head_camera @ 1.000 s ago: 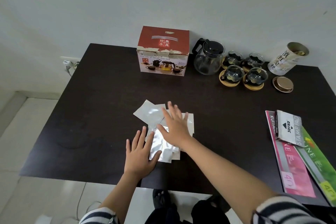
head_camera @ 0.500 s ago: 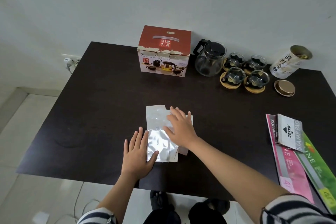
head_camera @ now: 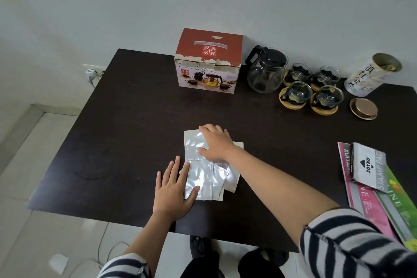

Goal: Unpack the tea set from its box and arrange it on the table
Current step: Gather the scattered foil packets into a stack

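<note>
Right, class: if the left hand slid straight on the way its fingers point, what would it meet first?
Probably bare table for a long stretch, then the box; the left hand points up and slightly right. Depth is uncertain.

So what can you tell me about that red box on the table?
The red box is cardboard, with a red top and a pale front. White characters sit on the top, and the front shows a picture of a teapot and cups. Its top front edge looks torn and scuffed. It stands upright and closed at the back of the dark table, left of the glass teapot, and neither hand touches it.
</note>
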The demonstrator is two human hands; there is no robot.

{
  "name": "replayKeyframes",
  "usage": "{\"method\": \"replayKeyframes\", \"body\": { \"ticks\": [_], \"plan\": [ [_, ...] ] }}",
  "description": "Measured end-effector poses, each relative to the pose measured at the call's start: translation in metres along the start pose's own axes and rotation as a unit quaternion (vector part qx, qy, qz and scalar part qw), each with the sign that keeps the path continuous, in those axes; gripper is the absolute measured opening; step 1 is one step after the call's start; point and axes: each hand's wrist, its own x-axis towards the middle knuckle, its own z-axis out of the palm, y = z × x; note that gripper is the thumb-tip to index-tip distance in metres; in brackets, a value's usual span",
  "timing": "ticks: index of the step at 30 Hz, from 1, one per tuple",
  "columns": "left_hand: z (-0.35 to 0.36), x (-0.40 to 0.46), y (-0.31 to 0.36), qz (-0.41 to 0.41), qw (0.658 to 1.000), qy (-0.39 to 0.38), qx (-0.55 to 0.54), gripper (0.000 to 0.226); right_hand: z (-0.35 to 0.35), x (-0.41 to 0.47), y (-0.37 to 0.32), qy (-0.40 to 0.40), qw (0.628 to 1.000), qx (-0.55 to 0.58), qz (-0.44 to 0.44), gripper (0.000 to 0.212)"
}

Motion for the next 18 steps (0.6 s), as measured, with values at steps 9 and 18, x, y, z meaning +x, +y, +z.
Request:
{"method": "replayKeyframes", "body": {
  "ticks": [9, 18],
  "plan": [
    [-0.001, 0.001, -0.002, -0.005, 1.000, -0.003, 0.005, 0.077, 0.014, -0.039, 0.015, 0.127, 0.990, 0.056, 0.006, 0.065],
    [-0.002, 0.000, 0.000, 0.010, 1.000, -0.017, 0.017, 0.078, 0.066, -0.085, 0.028, 0.205, 0.942, 0.195, 0.183, 0.072]
  ]
}}
